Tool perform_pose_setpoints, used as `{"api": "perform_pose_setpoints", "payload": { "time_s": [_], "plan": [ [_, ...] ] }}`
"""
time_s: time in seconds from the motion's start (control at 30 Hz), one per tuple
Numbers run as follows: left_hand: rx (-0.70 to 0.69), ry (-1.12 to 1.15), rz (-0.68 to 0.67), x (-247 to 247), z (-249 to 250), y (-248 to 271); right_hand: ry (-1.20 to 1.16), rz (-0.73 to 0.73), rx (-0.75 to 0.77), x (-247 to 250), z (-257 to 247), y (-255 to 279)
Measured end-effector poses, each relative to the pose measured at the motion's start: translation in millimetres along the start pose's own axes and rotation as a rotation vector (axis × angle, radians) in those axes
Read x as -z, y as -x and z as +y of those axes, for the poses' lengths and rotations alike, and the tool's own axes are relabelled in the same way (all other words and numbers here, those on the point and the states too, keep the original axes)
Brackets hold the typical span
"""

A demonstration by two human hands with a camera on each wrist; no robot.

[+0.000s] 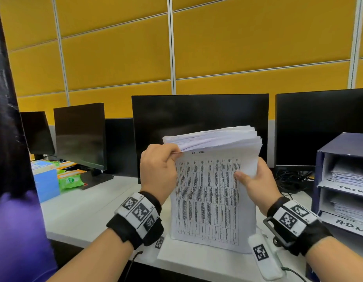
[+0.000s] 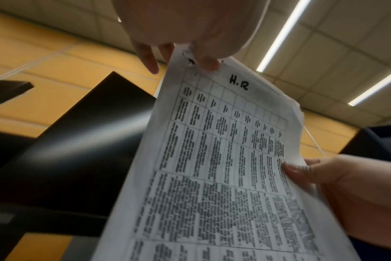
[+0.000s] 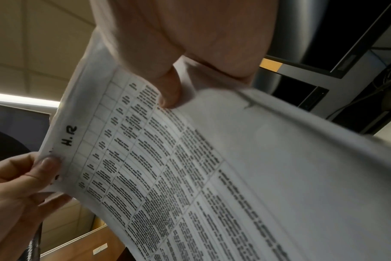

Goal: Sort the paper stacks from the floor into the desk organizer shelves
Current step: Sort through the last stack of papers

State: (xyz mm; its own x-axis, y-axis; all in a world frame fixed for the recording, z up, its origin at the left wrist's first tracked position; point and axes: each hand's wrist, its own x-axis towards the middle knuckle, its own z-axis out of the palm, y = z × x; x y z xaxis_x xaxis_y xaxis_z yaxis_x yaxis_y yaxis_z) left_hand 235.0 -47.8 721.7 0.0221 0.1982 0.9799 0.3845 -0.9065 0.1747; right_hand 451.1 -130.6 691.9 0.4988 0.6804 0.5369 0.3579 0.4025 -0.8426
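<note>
— Head view: what is held?
— A thick paper stack (image 1: 213, 200), soft-edged, stands upright on the white worktop (image 1: 79, 216), its front sheet a printed grid marked "H.R". The left hand (image 1: 156, 171) pinches the top left corner, thumb in front; the right hand (image 1: 258, 184) grips the right edge, thumb on the print.

— And the organizer?
— At the right, a dark blue desk organizer (image 1: 327, 151), boxy, holds white papers on two shelves, labelled perhaps "TWK" and "ADM"; the writing is partly cut off.
</note>
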Motion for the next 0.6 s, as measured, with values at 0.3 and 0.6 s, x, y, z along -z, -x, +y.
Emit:
{"api": "perform_pose_setpoints", "payload": {
  "time_s": [0.3,0.6],
  "plan": [
    [0.658,0.419,0.101,3,-21,5,-0.056,-0.034,-0.033,2,1,1],
    [0.788,0.249,0.138,7,-59,13,-0.047,-0.023,-0.038,3,5,-1]
  ]
}}
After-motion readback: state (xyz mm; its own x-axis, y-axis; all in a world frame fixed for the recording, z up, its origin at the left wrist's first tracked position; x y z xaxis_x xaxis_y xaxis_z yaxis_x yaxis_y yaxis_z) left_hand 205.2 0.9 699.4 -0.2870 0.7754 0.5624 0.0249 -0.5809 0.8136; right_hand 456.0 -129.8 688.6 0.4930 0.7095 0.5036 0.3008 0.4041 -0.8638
